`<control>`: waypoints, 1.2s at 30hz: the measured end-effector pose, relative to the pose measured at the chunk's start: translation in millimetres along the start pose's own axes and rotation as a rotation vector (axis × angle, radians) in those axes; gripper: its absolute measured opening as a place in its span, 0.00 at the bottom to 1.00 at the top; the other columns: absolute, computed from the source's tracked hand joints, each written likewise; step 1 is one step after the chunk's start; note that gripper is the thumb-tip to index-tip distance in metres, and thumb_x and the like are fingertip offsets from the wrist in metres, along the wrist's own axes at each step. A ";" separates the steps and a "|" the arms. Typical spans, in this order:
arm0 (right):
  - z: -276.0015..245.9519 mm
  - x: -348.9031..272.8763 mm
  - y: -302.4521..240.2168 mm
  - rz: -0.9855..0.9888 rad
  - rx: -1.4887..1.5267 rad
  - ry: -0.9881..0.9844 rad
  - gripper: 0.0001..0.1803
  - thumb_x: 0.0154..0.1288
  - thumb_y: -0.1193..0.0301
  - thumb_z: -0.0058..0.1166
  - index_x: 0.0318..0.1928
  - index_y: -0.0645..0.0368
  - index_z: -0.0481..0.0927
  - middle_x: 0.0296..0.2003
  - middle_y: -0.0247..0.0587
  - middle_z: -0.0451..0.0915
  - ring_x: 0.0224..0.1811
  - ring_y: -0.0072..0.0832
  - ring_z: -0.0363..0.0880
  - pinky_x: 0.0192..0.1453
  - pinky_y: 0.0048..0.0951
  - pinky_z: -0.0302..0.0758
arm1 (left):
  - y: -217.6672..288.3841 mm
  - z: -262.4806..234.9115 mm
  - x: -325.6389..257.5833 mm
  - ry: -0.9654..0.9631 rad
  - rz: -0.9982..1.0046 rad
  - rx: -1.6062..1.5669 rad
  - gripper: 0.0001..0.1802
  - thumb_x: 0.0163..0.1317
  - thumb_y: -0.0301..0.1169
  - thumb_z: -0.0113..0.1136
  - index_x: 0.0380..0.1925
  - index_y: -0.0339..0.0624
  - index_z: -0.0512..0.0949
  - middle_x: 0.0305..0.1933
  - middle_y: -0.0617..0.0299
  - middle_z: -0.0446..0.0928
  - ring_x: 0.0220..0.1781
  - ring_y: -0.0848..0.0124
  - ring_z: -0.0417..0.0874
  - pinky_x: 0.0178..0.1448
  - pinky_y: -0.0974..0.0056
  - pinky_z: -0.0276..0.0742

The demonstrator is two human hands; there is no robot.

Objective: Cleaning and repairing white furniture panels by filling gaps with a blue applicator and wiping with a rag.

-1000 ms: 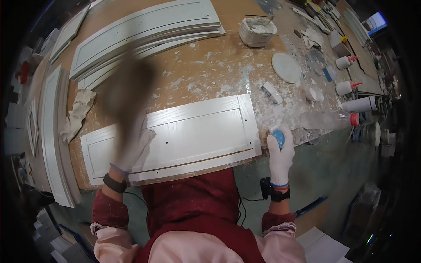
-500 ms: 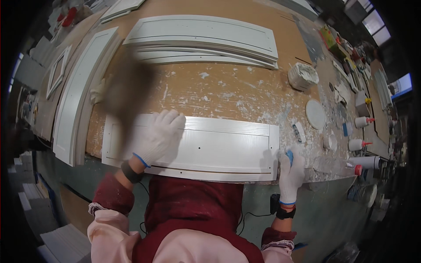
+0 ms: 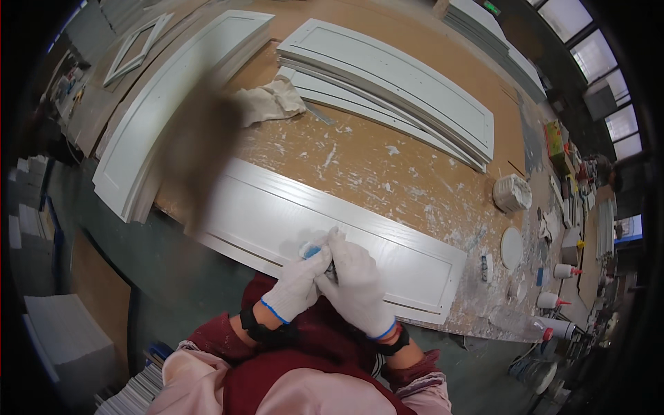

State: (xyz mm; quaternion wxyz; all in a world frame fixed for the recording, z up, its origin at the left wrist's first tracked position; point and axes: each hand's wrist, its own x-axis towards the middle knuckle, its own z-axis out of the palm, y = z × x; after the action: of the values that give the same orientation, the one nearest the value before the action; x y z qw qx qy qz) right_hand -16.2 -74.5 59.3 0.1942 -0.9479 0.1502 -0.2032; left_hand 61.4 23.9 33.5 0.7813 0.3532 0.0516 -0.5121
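A long white framed panel (image 3: 415, 270) lies slantwise along the table's near edge. Above its near side my two hands, in white knit gloves with blue cuffs, come together. My left hand (image 3: 297, 282) is closed around a small blue object (image 3: 312, 251), mostly covered by fingers. Against it presses my right hand (image 3: 358, 282), fingertips pinched together. Something dark shows between the two palms, too hidden to name. A blurred brown shape (image 3: 200, 138) close to the camera covers the panel's left end.
Stacked white panels (image 3: 394, 69) lie at the back, another stack (image 3: 180, 90) at left beside a crumpled cloth (image 3: 273, 100). At right are a putty-smeared tub (image 3: 512, 192), a round lid (image 3: 512, 247), a small brush (image 3: 487, 268) and glue bottles (image 3: 553, 300). White smears mark the table.
My right hand has come left from the panel's right end, and my left hand has moved down to meet it. The blue object now shows at my left hand. The view has turned.
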 end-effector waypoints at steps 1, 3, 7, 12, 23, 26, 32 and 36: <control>-12.9 22.3 2.0 -0.003 0.230 -0.223 0.39 0.55 0.66 0.65 0.66 0.67 0.67 0.46 0.50 0.79 0.49 0.47 0.77 0.51 0.42 0.75 | 12.0 -5.9 -1.9 -0.023 0.001 -0.026 0.24 0.74 0.34 0.50 0.67 0.38 0.65 0.57 0.56 0.75 0.53 0.66 0.80 0.61 0.61 0.76; -31.4 53.2 6.7 -0.133 0.302 -0.237 0.34 0.56 0.66 0.65 0.62 0.62 0.70 0.50 0.49 0.78 0.53 0.48 0.76 0.55 0.44 0.75 | 30.9 -19.1 -11.7 0.047 0.075 -0.025 0.16 0.73 0.28 0.49 0.58 0.35 0.73 0.49 0.55 0.79 0.45 0.65 0.82 0.55 0.61 0.78; 0.9 146.8 26.3 -0.102 -0.004 -0.305 0.29 0.63 0.61 0.57 0.62 0.59 0.71 0.51 0.48 0.78 0.54 0.45 0.77 0.54 0.43 0.75 | 32.9 -74.3 -11.9 -0.256 0.361 0.409 0.04 0.66 0.24 0.57 0.34 0.39 0.80 0.39 0.57 0.83 0.47 0.67 0.84 0.49 0.61 0.80; 83.6 244.3 75.2 -0.028 -0.430 -0.407 0.27 0.66 0.58 0.54 0.62 0.58 0.72 0.50 0.50 0.79 0.52 0.46 0.79 0.51 0.45 0.78 | 38.9 -63.5 -45.9 -0.039 0.351 1.162 0.14 0.60 0.34 0.66 0.46 0.47 0.82 0.38 0.62 0.82 0.41 0.66 0.84 0.49 0.63 0.80; 119.6 270.1 55.8 0.290 -0.245 -0.366 0.16 0.62 0.59 0.58 0.39 0.59 0.85 0.31 0.51 0.85 0.37 0.45 0.85 0.43 0.44 0.78 | 47.5 -75.3 -54.7 -0.042 0.447 1.385 0.22 0.56 0.36 0.67 0.52 0.50 0.80 0.40 0.64 0.81 0.41 0.64 0.84 0.42 0.62 0.80; 113.2 269.2 72.4 0.488 -0.084 -0.423 0.15 0.58 0.59 0.60 0.36 0.58 0.85 0.25 0.44 0.84 0.30 0.36 0.84 0.37 0.38 0.77 | 42.3 -73.8 -45.5 -0.159 0.594 1.389 0.19 0.55 0.34 0.65 0.49 0.52 0.81 0.40 0.66 0.80 0.41 0.65 0.83 0.42 0.63 0.79; 73.6 235.5 76.6 0.644 0.498 -0.520 0.08 0.62 0.68 0.60 0.30 0.59 0.82 0.22 0.34 0.80 0.23 0.22 0.76 0.30 0.25 0.71 | 30.4 -63.6 -25.9 -0.408 0.672 1.722 0.12 0.53 0.34 0.61 0.39 0.52 0.81 0.42 0.67 0.78 0.49 0.66 0.80 0.52 0.60 0.75; 20.5 168.5 83.2 0.651 1.030 -0.461 0.10 0.65 0.70 0.59 0.41 0.64 0.79 0.29 0.33 0.79 0.25 0.20 0.75 0.32 0.23 0.73 | 16.8 -53.4 -13.4 -0.520 0.924 1.762 0.11 0.51 0.35 0.61 0.37 0.50 0.80 0.45 0.66 0.78 0.54 0.66 0.78 0.55 0.57 0.72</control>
State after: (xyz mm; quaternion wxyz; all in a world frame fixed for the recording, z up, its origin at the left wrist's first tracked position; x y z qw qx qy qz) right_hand 122.8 -202.6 61.4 0.7026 -0.6587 0.2677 0.0288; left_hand 84.1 70.2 8.0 0.3523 0.6646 -0.6543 -0.0783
